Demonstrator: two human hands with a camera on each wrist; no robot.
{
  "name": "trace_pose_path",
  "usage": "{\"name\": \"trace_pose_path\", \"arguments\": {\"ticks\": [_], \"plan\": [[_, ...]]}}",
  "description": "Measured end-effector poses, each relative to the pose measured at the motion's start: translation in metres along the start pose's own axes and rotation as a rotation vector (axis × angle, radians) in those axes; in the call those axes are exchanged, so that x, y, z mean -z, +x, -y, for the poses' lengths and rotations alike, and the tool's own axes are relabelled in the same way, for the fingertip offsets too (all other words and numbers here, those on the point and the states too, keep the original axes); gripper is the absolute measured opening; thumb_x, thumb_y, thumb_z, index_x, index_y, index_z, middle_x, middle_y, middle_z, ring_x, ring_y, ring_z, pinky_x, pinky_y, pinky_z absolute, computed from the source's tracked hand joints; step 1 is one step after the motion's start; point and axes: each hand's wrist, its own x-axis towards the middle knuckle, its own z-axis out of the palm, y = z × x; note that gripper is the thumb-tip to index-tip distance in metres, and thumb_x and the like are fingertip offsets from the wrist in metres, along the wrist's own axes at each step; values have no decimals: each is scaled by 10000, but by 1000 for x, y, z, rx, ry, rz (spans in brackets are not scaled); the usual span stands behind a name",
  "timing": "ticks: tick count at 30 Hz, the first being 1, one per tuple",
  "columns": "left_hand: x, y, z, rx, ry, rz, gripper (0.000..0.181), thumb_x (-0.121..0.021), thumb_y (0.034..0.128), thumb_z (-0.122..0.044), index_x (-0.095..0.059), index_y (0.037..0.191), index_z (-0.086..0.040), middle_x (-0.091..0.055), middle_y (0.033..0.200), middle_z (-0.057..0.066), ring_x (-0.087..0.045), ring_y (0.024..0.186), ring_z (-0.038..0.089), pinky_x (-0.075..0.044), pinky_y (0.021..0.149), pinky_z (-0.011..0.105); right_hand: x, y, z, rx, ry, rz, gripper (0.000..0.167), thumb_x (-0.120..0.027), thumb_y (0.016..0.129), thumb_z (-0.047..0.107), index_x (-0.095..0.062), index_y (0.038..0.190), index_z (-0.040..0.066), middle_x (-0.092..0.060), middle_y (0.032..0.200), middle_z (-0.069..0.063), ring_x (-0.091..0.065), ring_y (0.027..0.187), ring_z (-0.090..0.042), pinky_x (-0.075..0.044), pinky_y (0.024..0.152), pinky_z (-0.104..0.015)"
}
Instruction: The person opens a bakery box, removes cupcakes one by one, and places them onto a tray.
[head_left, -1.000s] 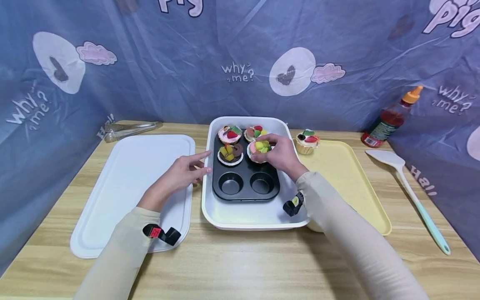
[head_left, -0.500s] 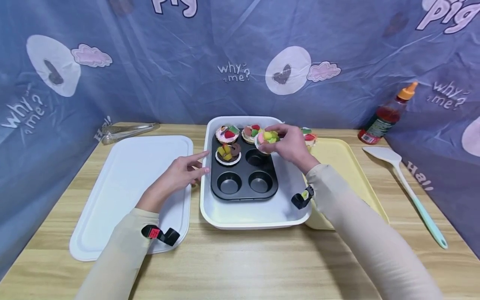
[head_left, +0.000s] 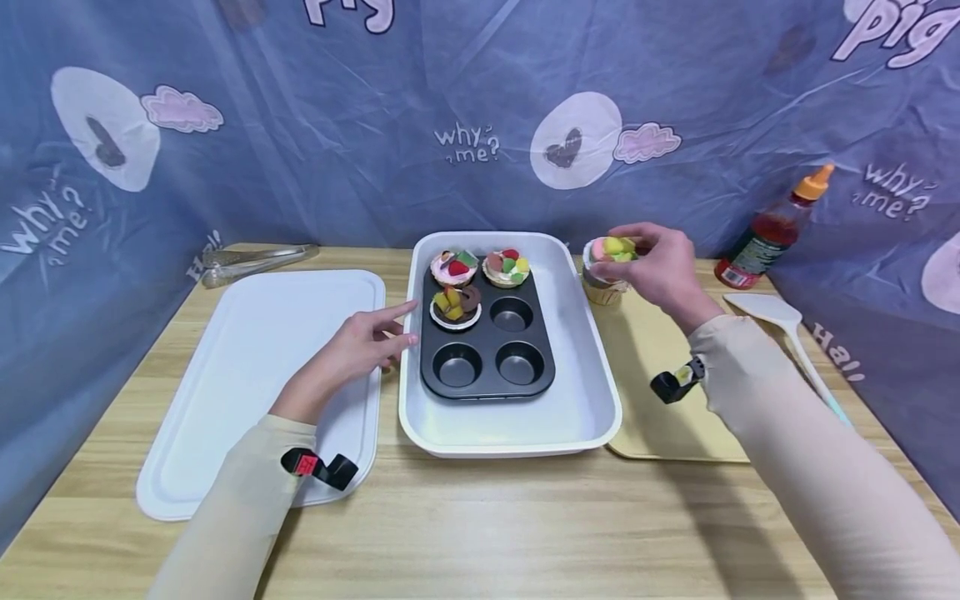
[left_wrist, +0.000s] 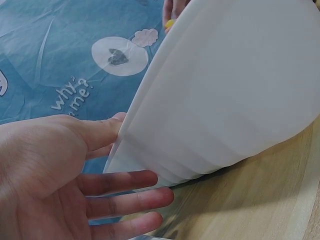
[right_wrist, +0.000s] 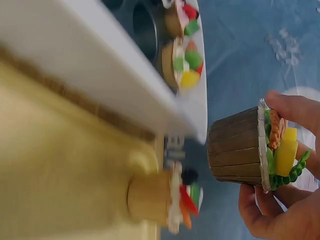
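My right hand (head_left: pixel 663 267) pinches a cupcake (right_wrist: pixel 235 147) by its rim, fingers and thumb around the fruit-topped edge. This cupcake has a brown wrapper and hangs above the yellow tray (head_left: pixel 660 417). Below it, a tan-wrapped cupcake (right_wrist: pixel 150 197) stands at that tray's far left corner, partly hidden in the head view. My left hand (head_left: pixel 360 342) touches the left rim of a deep white tray (head_left: pixel 577 425), its lower fingers straight beside the outer wall (left_wrist: pixel 215 90). Inside sits a black muffin tin (head_left: pixel 489 367) with three cupcakes in its cups, one chocolate-topped cupcake (head_left: pixel 456 307) among them.
A flat white tray (head_left: pixel 262 375) lies to the left, with metal tongs (head_left: pixel 255 262) behind it. On the right are a sauce bottle (head_left: pixel 776 229) and a white spatula (head_left: pixel 768 310), its handle partly behind the sleeve. A patterned blue cloth (head_left: pixel 375 167) hangs behind.
My right hand has lifted the brown-wrapped cupcake out of the muffin tin's middle right cup and carried it right, over the yellow tray. The left hand has stayed at the rim.
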Motion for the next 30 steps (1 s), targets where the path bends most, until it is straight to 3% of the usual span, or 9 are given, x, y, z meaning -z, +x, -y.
{"name": "trace_pose_path", "arguments": {"ticks": [9,15,24,30], "plan": [[0,1,0,2,-10,0,600,-653,1000,-236,-420,1551,-201,-637,1219,202,-677,831,189,-597,744,346,29,5,-37,-64,-83,-45,653,-876,759,448,-672,1287,122,-652,1225,-111,-517,925,-102,-426,651,-180],[1,-1,1,10,-9,2,600,-651,1001,-237,-418,1552,-198,-633,1225,205,-670,824,174,-597,742,335,32,10,-59,-78,-103,-68,648,-876,767,420,-669,1285,89,-657,1187,-107,-527,823,-23,-428,626,-141],[1,0,1,-4,-19,11,599,-653,1000,-230,-423,1549,-173,-632,1227,217,-681,839,215,-591,741,337,28,20,-84,-128,-144,-46,610,-840,817,355,-642,1288,21,-634,1227,-201,-520,885,-162,-404,607,-154],[-1,1,0,5,-15,11,599,-658,997,-244,-428,1547,-187,-633,1226,201,-681,858,231,-590,742,340,28,26,-93,-167,-152,-28,614,-832,824,318,-621,1293,-16,-617,1278,-248,-529,1024,-257,-390,598,-115]]}}
